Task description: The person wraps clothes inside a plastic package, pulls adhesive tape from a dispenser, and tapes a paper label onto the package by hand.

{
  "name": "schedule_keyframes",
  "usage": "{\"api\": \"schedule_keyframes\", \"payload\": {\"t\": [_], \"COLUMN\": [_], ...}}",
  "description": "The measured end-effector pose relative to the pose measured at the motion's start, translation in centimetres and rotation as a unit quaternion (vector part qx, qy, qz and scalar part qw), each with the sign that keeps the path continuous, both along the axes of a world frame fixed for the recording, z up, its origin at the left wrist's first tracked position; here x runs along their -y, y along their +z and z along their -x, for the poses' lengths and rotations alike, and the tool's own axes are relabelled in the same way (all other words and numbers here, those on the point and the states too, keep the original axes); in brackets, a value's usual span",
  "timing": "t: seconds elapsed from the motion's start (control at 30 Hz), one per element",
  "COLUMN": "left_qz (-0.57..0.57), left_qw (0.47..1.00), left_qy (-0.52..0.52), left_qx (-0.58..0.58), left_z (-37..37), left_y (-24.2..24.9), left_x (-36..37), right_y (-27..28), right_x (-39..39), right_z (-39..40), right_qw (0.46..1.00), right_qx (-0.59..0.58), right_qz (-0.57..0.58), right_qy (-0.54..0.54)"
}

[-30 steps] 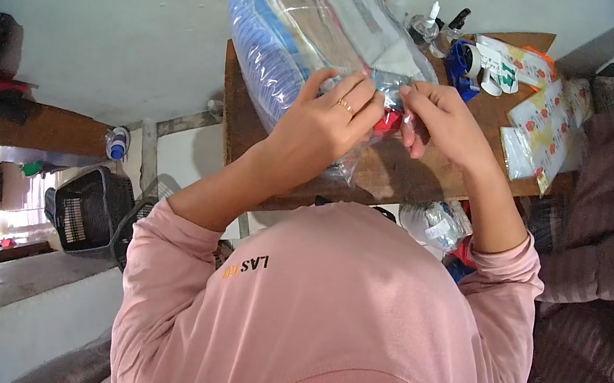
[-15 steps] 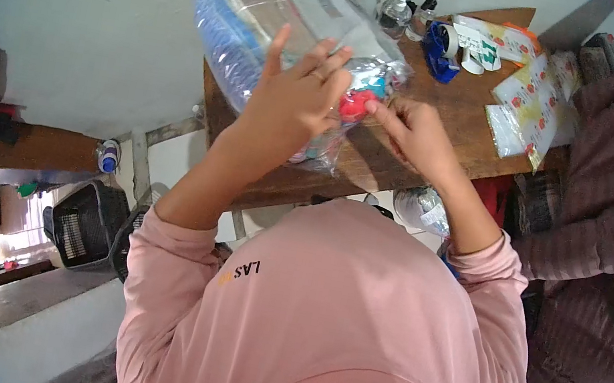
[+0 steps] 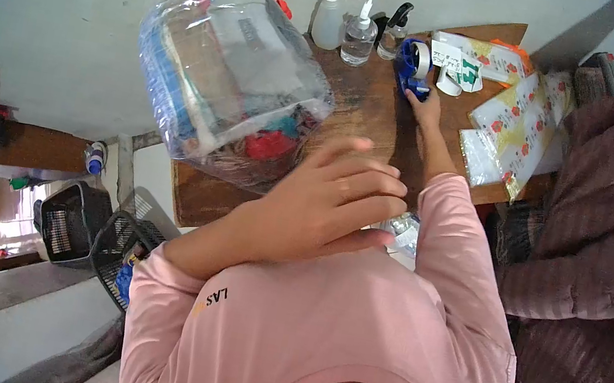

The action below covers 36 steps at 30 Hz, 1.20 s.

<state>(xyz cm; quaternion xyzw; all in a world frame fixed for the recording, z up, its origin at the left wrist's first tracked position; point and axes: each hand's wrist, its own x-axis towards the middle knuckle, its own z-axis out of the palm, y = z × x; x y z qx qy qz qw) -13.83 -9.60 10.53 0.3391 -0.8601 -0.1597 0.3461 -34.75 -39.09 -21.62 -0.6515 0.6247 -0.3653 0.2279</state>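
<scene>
The clear plastic bag (image 3: 228, 81), stuffed with packaged goods in blue, white and red, sits on the left end of the wooden table (image 3: 367, 120), its knotted top poking up toward the far wall. A moment ago both hands were working at the near side of this bag, pinching the plastic over the red item; now neither grips it. The left hand (image 3: 338, 197) hovers near the bag's near right corner, fingers spread and relaxed, holding nothing, and whether it brushes the plastic I cannot tell. The right hand (image 3: 424, 110) has left the bag and stretched across the table to the blue tape dispenser (image 3: 411, 67) at the far side, fingers laid against its near end; whether it has closed around it is not clear from here. The bag itself looks to have shifted left and leans away compared with half a second back. Just left of the dispenser stand three bottles: a white pump bottle (image 3: 327, 20), a clear pump bottle (image 3: 359, 38) and a dark spray bottle (image 3: 393, 31). To the right lie printed plastic packets (image 3: 510, 116) with red dots. A black basket (image 3: 70, 221) sits on the floor at the near left.
</scene>
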Motion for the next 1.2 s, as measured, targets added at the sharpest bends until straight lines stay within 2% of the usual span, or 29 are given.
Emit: {"api": "schedule_keyframes", "payload": {"t": [0.03,0.1,0.17,0.23,0.27,0.3,0.37,0.4,0.5,0.57,0.6,0.7,0.73,0.83,0.9,1.0,1.07,1.17,1.2], "left_qz": [-0.016,-0.133,-0.217,-0.273,-0.309,-0.343,-0.311,-0.295,-0.255,-0.261,-0.263,-0.247,-0.241,-0.245,-0.258,-0.275,-0.269,-0.211,-0.224], "left_qw": [0.999,0.986,0.967,0.926,0.902,0.874,0.887,0.892,0.926,0.919,0.920,0.926,0.929,0.926,0.922,0.921,0.922,0.938,0.932], "left_qy": [-0.033,-0.064,0.010,0.061,0.105,0.149,0.197,0.220,0.205,0.219,0.215,0.224,0.228,0.224,0.221,0.228,0.233,0.228,0.257], "left_qx": [-0.037,-0.082,-0.134,-0.252,-0.282,-0.311,-0.278,-0.261,-0.190,-0.198,-0.194,-0.175,-0.162,-0.180,-0.184,-0.154,-0.152,-0.154,-0.126], "left_z": [1.4,3.5,5.1,6.6,7.3,7.8,9.1,9.6,11.1,11.4,11.2,11.0,10.9,10.9,11.1,10.9,10.8,10.1,10.1], "left_y": [-1.9,-4.7,-8.0,-14.5,-18.3,-21.7,-26.7,-28.1,-29.4,-29.9,-29.9,-30.1,-30.5,-30.8,-30.5,-29.7,-29.5,-32.6,-31.1], "left_x": [1.3,3.8,5.6,8.3,9.9,11.2,13.0,13.5,14.8,15.5,15.8,16.0,16.1,16.1,16.1,15.8,15.7,16.2,15.8], "right_y": [0.9,4.7,4.0,4.1,3.1,4.3,2.7,2.7,4.0,4.3,4.2,2.9,6.8,8.5,6.7,7.8,6.9,7.2,7.4], "right_x": [-0.2,-2.6,-4.6,-8.2,-9.6,-11.3,-12.2,-12.1,-10.9,-10.3,-10.0,-10.7,-12.2,-16.6,-19.6,-21.4,-21.1,-21.2,-21.2], "right_z": [-0.4,-1.0,-0.1,1.5,2.5,2.9,4.1,4.5,5.1,4.7,4.6,3.8,3.7,4.9,6.5,7.3,7.5,7.0,6.8], "right_qw": [0.999,0.993,0.997,0.998,0.999,0.998,0.982,0.977,0.959,0.947,0.966,0.985,0.993,0.925,0.911,0.868,0.875,0.876,0.876], "right_qx": [-0.028,-0.085,-0.076,-0.046,-0.027,-0.030,0.162,0.173,0.204,0.225,0.162,0.167,0.112,0.313,0.317,0.340,0.330,0.327,0.328], "right_qz": [-0.025,-0.075,-0.027,-0.028,-0.015,-0.050,-0.086,-0.112,-0.178,-0.208,-0.186,-0.034,-0.008,-0.211,-0.257,-0.362,-0.355,-0.354,-0.354], "right_qy": [-0.012,-0.039,-0.015,0.024,0.031,0.037,0.051,0.057,0.078,0.091,0.076,0.018,0.041,0.040,0.054,0.015,0.013,0.010,0.010]}}
